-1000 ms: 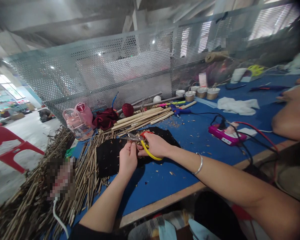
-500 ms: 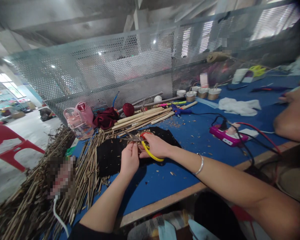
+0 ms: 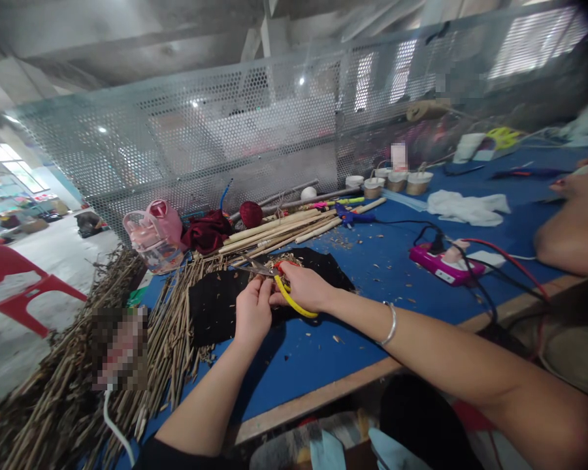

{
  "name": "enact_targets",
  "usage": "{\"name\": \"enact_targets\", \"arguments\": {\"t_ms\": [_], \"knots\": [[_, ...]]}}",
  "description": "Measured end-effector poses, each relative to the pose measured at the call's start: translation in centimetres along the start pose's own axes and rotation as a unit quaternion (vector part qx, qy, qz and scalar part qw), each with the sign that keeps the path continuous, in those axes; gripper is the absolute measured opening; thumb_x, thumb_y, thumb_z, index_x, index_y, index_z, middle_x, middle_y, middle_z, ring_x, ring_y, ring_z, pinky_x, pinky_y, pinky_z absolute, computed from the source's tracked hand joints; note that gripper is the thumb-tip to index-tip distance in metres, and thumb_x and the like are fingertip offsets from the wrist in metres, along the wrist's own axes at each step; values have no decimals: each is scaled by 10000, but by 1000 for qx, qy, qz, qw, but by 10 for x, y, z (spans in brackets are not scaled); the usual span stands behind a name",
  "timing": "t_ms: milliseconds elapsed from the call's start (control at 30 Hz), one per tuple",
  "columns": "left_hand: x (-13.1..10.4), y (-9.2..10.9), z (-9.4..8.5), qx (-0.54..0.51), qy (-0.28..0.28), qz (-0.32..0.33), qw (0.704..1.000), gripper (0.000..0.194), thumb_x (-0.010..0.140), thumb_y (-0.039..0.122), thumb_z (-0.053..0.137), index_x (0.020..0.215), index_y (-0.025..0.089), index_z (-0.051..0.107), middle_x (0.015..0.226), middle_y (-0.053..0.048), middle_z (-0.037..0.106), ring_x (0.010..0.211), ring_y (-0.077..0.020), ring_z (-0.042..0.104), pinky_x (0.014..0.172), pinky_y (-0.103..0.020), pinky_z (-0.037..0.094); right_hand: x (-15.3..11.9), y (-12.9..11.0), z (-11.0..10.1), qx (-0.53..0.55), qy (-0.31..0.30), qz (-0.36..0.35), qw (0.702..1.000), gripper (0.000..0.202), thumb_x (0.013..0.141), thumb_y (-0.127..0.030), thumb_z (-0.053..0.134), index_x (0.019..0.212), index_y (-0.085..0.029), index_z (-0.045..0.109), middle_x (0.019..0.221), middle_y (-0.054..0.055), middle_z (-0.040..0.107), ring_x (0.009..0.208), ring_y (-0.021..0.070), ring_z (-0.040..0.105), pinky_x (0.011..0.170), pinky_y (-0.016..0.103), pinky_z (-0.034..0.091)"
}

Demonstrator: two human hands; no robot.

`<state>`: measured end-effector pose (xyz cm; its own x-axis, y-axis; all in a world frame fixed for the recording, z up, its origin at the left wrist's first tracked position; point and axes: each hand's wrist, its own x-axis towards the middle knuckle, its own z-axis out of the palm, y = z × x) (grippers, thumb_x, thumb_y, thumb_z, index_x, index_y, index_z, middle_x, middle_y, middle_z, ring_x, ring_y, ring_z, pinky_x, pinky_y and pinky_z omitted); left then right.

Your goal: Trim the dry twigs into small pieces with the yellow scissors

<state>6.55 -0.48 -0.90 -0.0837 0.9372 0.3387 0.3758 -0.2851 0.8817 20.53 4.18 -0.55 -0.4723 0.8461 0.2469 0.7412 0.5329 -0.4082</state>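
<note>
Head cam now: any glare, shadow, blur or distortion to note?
Head view: upper-right window looks overexposed, with haze below it; soft shadow on the blue table beside the left forearm; wide-angle stretch toward the edges; top-right corner dark; pixelated block at left; scissors blades soft, so what the left hand pinches is unclear.

No text, number or sign can be read here. On the magenta power strip [image 3: 451,266], at three o'clock, pale marks are visible, but too small for reading.
</note>
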Motion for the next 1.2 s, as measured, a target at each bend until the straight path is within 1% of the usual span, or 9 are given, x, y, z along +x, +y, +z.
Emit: {"name": "enact_targets", "arguments": {"t_ms": [133, 300, 567, 767, 833, 933, 1000, 1200], "knots": [[0, 0, 1, -16, -11, -8, 1000, 304, 831, 384, 426, 715, 147, 576, 679, -26, 618, 639, -133, 547, 614, -223, 411, 0, 0, -3, 0, -1, -10, 1000, 586, 596, -613, 640, 923, -172, 437, 846, 66, 583, 765, 215, 577, 611, 267, 354], [-2, 2, 2, -23, -18, -7, 1000, 307, 836, 382, 420, 729, 146, 585, 702, -36, 635, 650, -137, 555, 628, -230, 413, 2, 1, -6, 17, -7, -32, 999, 606, 543, -610, 674, 892, -173, 442, 868, 64, 575, 764, 208, 559, 622, 272, 366], [-3, 5, 0, -1, -11, 5, 1000, 306, 836, 368, 422, 738, 146, 608, 731, -45, 646, 684, -147, 568, 658, -233, 414, 1, 0, -7, -5, 2, -37, 999, 610, 559, -612, 662, 915, -169, 443, 864, 73, 581, 766, 218, 567, 618, 278, 370], [-3, 6, 0, 35, -10, 25, 999, 307, 836, 349, 427, 696, 152, 616, 718, -37, 644, 671, -142, 559, 653, -225, 396, 1, 1, -9, -40, 20, -63, 997, 639, 547, -658, 637, 912, -166, 455, 915, 103, 580, 840, 246, 569, 680, 302, 385], [-3, 5, 0, 35, -11, 15, 999, 312, 838, 350, 422, 692, 150, 612, 694, -33, 638, 651, -140, 554, 632, -224, 394, 2, 0, -9, -48, 14, -56, 997, 644, 558, -673, 619, 922, -168, 454, 897, 100, 591, 823, 249, 581, 662, 298, 384], [-2, 1, 0, 32, -1, -7, 999, 306, 837, 356, 420, 710, 146, 603, 673, -30, 631, 623, -136, 545, 594, -221, 387, 1, 1, -8, -62, -5, -21, 998, 630, 582, -694, 581, 923, -179, 454, 814, 71, 615, 755, 246, 604, 599, 280, 367], [-1, -1, 0, 29, 1, -9, 1000, 299, 839, 355, 414, 734, 149, 602, 686, -31, 635, 626, -136, 544, 591, -221, 385, 1, 1, -7, -72, -15, -3, 997, 616, 588, -703, 566, 909, -189, 458, 782, 58, 624, 734, 244, 611, 575, 273, 356], [0, -4, 1, 0, 3, -4, 1000, 284, 831, 348, 425, 754, 155, 620, 714, -36, 651, 663, -148, 560, 626, -228, 401, 1, 4, -6, -82, -23, 10, 996, 611, 574, -713, 571, 902, -207, 471, 793, 54, 639, 705, 227, 610, 553, 263, 343]]}}
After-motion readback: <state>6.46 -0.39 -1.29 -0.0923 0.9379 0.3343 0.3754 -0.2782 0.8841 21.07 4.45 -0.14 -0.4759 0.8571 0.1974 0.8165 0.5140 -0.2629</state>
